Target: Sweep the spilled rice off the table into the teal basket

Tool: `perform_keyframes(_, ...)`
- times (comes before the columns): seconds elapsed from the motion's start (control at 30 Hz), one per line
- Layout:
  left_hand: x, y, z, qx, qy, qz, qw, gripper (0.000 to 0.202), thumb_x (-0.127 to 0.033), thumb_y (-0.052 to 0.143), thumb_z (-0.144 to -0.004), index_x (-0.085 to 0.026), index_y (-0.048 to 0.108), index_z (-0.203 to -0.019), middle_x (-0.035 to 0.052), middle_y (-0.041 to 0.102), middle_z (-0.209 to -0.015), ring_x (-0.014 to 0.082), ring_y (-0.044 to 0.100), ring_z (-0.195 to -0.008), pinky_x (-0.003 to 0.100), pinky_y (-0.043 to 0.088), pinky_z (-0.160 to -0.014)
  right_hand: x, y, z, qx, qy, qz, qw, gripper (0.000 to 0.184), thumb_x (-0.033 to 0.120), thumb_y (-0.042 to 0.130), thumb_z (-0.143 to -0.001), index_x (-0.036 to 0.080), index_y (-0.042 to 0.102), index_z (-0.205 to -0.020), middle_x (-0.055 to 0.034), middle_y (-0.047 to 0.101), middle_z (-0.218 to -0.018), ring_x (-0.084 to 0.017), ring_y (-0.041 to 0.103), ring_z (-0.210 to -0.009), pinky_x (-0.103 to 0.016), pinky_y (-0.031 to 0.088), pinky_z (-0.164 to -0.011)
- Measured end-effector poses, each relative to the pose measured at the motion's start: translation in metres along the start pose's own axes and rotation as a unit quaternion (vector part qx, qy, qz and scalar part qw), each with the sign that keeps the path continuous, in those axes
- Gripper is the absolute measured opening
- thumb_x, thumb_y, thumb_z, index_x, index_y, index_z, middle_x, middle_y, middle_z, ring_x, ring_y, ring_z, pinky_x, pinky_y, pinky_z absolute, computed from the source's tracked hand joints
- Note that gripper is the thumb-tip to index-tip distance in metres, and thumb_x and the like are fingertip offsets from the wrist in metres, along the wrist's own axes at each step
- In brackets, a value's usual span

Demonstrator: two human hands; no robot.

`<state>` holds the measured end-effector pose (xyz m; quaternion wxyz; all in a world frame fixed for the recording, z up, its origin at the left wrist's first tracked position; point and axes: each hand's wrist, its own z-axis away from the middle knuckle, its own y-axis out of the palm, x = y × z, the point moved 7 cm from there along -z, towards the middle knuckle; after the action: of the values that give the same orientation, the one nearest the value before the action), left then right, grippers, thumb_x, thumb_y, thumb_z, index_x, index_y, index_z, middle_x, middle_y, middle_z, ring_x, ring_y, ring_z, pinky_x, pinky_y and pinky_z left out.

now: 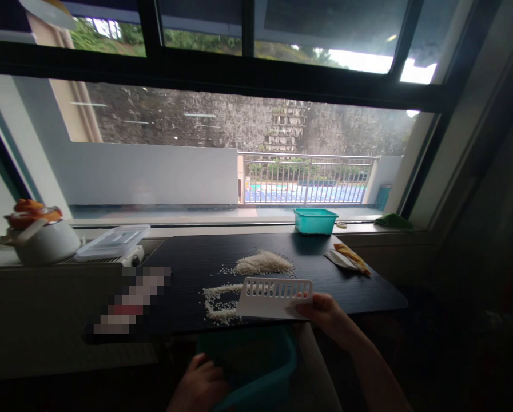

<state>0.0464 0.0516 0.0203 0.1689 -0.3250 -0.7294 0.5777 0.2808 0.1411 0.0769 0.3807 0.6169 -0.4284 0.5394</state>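
Note:
My right hand [320, 312] grips the right end of a white plastic board [269, 308] with a row of slots along its top. The board stands tilted over the near part of the dark table [183, 257]. White rice grains [222, 313] lie in a rough band at its left, partly hidden behind it. Farther back is a heaped pile of rice [262, 262]. Below the table's front edge, my left hand [202, 380] is closed on the left side of a teal plastic tub [288, 366], whose inside is dark.
A smaller teal tub [315, 221] stands at the table's back edge by the window. Yellow and white packets [346, 258] lie at the right. On the left are a white pot [48, 243] and a clear plastic lid [112, 241]. A blurred patch [131, 303] covers the table's left side.

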Motion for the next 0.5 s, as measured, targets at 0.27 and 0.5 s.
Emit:
perform_keyframes(0.27, -0.0005, -0.0025, -0.0019, -0.029, 0.017, -0.008, 0.999, 0.022, -0.032, 0.062, -0.08, -0.02, 0.056, -0.063, -0.0045, 0.062, -0.068, 0.014, 0.058, -0.07, 0.031, 0.031, -0.08, -0.0024, 0.0029, 0.008, 0.049, 0.013, 0.015, 0.999, 0.027, 0.035, 0.072, -0.073, 0.016, 0.072, -0.092, -0.007, 0.073, -0.097, -0.025, 0.066, -0.094, -0.04, 0.051, -0.087)
perform_keyframes(0.5, 0.0005, -0.0008, -0.0013, -0.017, 0.013, -0.015, 1.0, 0.022, -0.031, 0.062, -0.08, -0.02, 0.057, -0.062, -0.0047, 0.062, -0.068, 0.0136, 0.059, -0.071, 0.031, 0.031, -0.079, 0.0024, 0.0072, -0.0005, 0.037, -0.006, 0.008, 0.999, 0.027, 0.036, 0.071, -0.074, 0.017, 0.072, -0.092, -0.0067, 0.074, -0.095, -0.025, 0.066, -0.092, -0.041, 0.051, -0.086)
